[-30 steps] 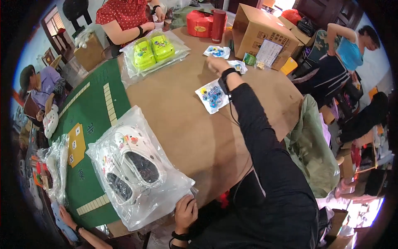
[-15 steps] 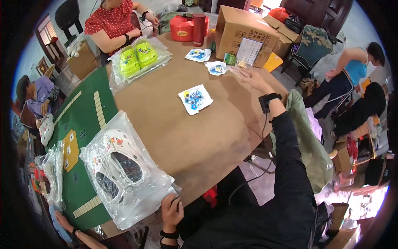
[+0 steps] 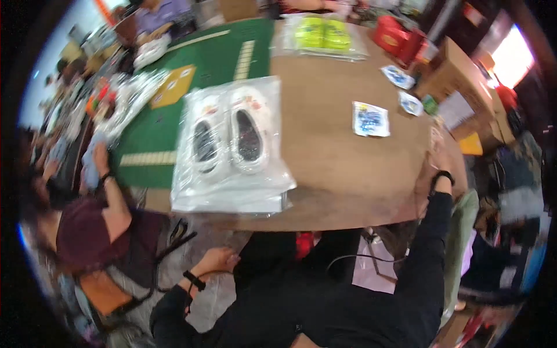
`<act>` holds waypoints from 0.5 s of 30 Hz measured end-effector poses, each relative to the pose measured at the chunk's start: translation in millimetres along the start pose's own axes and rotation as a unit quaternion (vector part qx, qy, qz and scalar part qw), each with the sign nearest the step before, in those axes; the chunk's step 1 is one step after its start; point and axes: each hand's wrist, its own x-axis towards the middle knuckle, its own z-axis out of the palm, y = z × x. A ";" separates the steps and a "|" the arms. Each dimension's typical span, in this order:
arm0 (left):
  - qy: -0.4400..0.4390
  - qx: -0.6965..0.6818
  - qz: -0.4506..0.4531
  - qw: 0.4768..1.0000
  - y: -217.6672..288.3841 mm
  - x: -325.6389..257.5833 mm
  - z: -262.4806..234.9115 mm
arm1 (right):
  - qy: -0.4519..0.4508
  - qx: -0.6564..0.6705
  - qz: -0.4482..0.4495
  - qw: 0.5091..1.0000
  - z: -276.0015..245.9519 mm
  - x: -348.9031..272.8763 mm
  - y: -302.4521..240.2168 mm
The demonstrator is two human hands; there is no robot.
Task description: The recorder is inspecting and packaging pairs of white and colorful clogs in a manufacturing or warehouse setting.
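While the view is blurring, the right hand [image 3: 439, 155] is being held at the far right edge of the table [image 3: 325, 156].

The right hand is being raised beside a small pale card-like thing [image 3: 434, 137], though whether its fingers are grasping it cannot be told. The left hand [image 3: 219, 258] is being kept below the table's near edge, its fingers loosely curled around nothing. A clear bag of white shoes [image 3: 231, 139] is lying nearest that hand, partly on a green mat [image 3: 191, 75]. A small blue-printed packet [image 3: 370, 119] is lying flat near the right hand, with a cardboard box [image 3: 461, 75] standing beyond.
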 end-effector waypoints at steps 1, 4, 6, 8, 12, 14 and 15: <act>0.006 -0.097 -0.078 0.992 -17.9 7.0 18.6 | 0.040 -0.086 -0.039 0.995 -18.9 18.5 55.6; 0.015 -0.243 -0.019 0.970 -119.4 -78.9 158.0 | 0.153 0.204 -0.256 0.932 -21.7 -5.8 -24.2; -0.017 -0.395 -0.268 0.879 -125.0 -84.7 224.7 | 0.165 0.074 -0.265 0.947 -55.3 -27.9 -37.5; -0.145 -0.346 -0.349 0.858 -128.8 -94.3 293.0 | -0.128 0.252 -0.204 0.937 -90.3 -83.2 -96.2; -0.087 -0.360 -0.342 0.864 -117.8 -74.8 259.6 | -0.423 0.402 -0.306 0.752 -106.5 -167.2 -214.2; -0.061 -0.354 -0.325 0.875 -125.6 -55.6 246.1 | -0.489 0.342 -0.338 0.728 -102.9 -174.1 -241.3; -0.049 -0.352 -0.319 0.878 -129.4 -49.3 241.7 | -0.514 0.321 -0.357 0.711 -102.0 -176.6 -259.0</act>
